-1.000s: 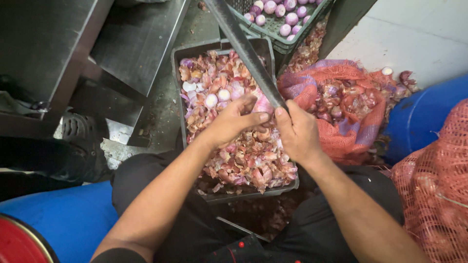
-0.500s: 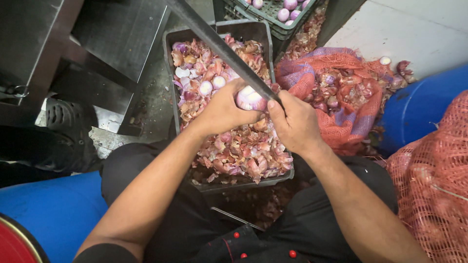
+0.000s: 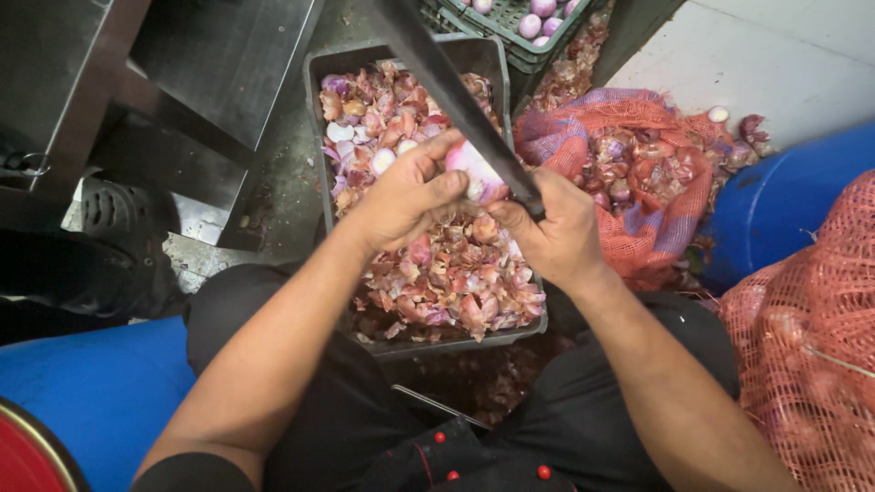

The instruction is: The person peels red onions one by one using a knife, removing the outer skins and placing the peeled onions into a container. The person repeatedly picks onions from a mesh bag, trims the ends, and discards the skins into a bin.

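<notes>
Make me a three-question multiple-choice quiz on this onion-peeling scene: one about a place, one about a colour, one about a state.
1. Where do the peels lie?
A. grey tray
B. blue barrel
C. white floor

2. What colour is the mesh sack at the far right?
A. green
B. orange-red
C. black

3. The onion in the left hand is
A. mostly peeled
B. fully skinned over
C. sliced into rings

Answers:
1 A: the grey tray holds the peels.
2 B: the mesh sack is orange-red.
3 A: the onion in the left hand shows pale flesh; the right hand holds the knife.
</notes>
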